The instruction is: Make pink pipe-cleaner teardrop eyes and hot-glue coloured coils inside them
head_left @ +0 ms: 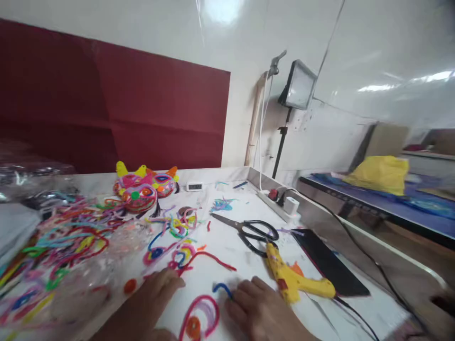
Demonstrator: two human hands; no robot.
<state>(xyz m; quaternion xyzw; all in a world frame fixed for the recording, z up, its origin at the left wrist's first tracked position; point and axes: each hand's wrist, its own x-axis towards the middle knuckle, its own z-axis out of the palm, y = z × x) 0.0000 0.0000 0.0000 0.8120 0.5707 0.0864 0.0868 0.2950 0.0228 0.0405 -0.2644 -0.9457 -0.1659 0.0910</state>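
Note:
My left hand [152, 293] reaches over the white tabletop, fingers stretched forward and thumb apart. Its fingertips are beside a red pipe cleaner [216, 259] and a small coiled pink and blue piece; whether they touch is unclear. My right hand [261, 308] is curled, and a short bent blue pipe cleaner [223, 287] sticks out from its fingers. Between the hands lies a pink pipe cleaner loop [215, 310] around an orange disc [194, 327]. Right of my right hand lies a yellow glue gun [291, 277], its tip by the black-handled scissors [245, 227].
Tangled pipe cleaners [78, 237] and clear plastic bags cover the left side. Several colourful animal-like ornaments [140, 196] sit at the back, near a small digital display [194, 186]. A power strip [279, 206] runs along the right edge, above a black flat panel [330, 263].

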